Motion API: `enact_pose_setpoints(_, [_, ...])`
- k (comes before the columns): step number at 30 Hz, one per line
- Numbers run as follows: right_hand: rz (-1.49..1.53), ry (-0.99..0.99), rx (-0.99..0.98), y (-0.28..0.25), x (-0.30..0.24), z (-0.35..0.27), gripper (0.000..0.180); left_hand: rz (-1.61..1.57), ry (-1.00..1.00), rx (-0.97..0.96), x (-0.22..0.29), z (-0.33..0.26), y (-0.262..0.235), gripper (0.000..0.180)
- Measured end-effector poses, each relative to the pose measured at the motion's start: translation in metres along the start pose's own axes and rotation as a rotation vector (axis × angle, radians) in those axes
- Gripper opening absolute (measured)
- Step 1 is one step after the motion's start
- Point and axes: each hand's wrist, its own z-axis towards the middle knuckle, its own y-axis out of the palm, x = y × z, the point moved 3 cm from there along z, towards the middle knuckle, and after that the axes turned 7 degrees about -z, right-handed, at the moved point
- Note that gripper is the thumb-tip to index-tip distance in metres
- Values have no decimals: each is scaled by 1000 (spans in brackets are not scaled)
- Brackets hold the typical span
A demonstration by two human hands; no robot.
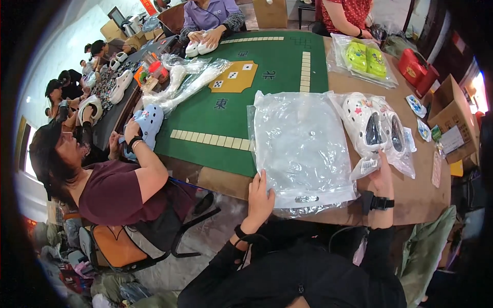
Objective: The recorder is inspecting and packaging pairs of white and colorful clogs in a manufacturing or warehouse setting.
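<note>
A stack of clear plastic bags [300, 146] lies flat on the table in front of me. My left hand [260, 199] presses on the stack's near left corner, fingers spread over the edge. To the right, a pair of white clogs with black insides and coloured charms sits inside a clear bag [377, 127]. My right hand [382, 177] grips the near edge of that bag, just below the clogs. Both forearms wear black sleeves, and a black band circles each wrist.
A green game mat [267, 66] covers the table's middle. Bagged yellow-green clogs [365, 59] lie far right, a red case [415, 69] and cardboard box [452, 115] beyond. A person at left holds a light blue clog [149, 120]; others work at the far side.
</note>
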Motion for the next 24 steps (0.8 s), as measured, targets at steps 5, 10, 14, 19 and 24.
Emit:
enact_pose_setpoints(5, [-43,-238,179,-10,8,-31,45,2,-22,-17,2,1,1,61])
enact_pose_setpoints(10, [-551,-657,591,23,2,-82,66,3,-3,-37,7,2,1,58])
enact_pose_setpoints(14, [-376,-665,470,38,-2,-93,60,-25,-2,-43,7,2,4,54])
enact_pose_setpoints(19, [-169,-345,303,14,17,-73,31,26,9,-43,9,1,5,53])
enact_pose_setpoints(24, [-129,-369,248,12,21,-75,20,78,49,-1,8,1,2,52])
